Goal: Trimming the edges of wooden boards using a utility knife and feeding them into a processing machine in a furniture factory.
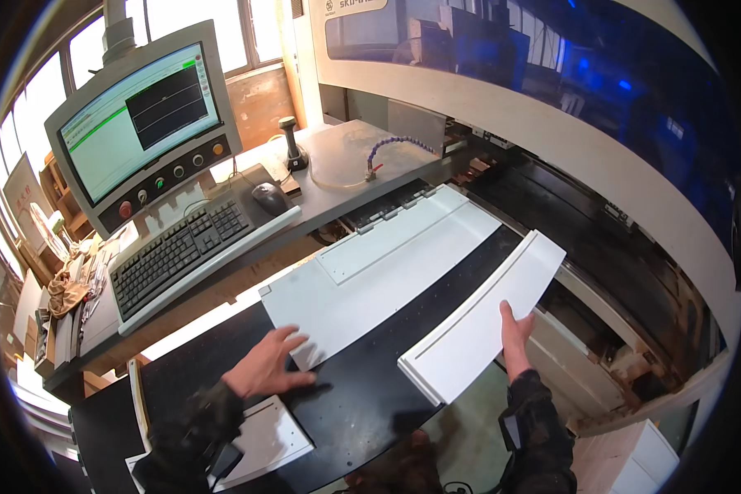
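Head view: right hand grips the near edge of a white panel, fingers wrapped. Left hand rests flat, fingers spread, on a larger panel left of the grip.

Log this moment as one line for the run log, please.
left hand: flat on large white panel | right hand: grips edge of narrow white panel | surface: black machine bed | nearby: keyboard

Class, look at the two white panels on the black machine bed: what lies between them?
Head view: only a bare strip of black bed separates the large panel from the narrow panel.
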The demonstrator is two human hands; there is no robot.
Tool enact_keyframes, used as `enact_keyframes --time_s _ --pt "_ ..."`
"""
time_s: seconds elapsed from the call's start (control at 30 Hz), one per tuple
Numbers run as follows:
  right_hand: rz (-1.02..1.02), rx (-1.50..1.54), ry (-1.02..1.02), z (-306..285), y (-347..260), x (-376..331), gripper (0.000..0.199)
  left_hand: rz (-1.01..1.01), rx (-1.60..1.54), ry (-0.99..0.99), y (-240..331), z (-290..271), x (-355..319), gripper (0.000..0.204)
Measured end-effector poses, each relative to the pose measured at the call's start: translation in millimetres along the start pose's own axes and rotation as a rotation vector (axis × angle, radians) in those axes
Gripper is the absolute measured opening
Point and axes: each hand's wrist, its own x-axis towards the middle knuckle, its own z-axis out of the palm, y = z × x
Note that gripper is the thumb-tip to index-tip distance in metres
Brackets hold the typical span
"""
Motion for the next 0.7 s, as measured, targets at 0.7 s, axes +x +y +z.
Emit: enact_keyframes --time_s 0.7 --pt "0.133 0.311 -0.133 3 -59 2 0.084 -0.275 0.107 0.187 -89 100 405 0.107"
